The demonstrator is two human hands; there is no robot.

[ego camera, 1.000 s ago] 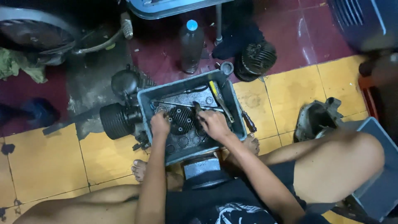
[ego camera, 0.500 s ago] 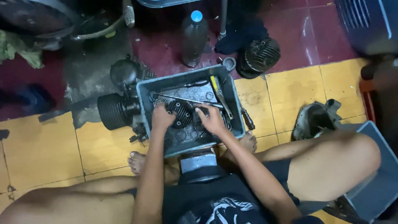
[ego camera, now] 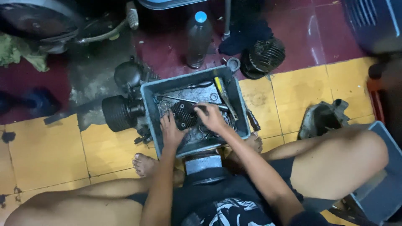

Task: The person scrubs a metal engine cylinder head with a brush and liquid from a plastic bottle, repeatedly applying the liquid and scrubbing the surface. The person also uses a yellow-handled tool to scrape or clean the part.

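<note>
Both hands are down inside a grey plastic tray [ego camera: 147, 93] that sits on the floor [ego camera: 46, 155] between the person's bare legs, near the middle of the view. The left hand [ego camera: 171, 130] rests palm down on the near left part of the tray's greasy bottom, fingers spread and flat, closed on nothing. The right hand [ego camera: 211, 117] lies just right of it, fingers curled down over small metal parts; whether its grip has closed on one of them cannot be told, since the fingers hide what is under them. Between the two hands, touching or nearly touching both, sits a dark finned engine part [ego camera: 183, 114]. A long thin metal rod [ego camera: 176, 98] lies across the tray just beyond the hands, and a yellow-handled tool [ego camera: 219, 86] lies along the tray's right side, its shaft running toward the near right corner. Outside the tray, a black finned cylinder [ego camera: 117, 113] lies against its left wall, with a rounded dark casing [ego camera: 127, 74] farther off behind it. A clear plastic bottle with a blue cap [ego camera: 198, 39] stands upright on the dark red tiles beyond the tray, and another finned round part [ego camera: 263, 56] lies to its right. A grey metal housing [ego camera: 322, 117] rests on the yellow tiles at the right, above the person's right knee.
</note>
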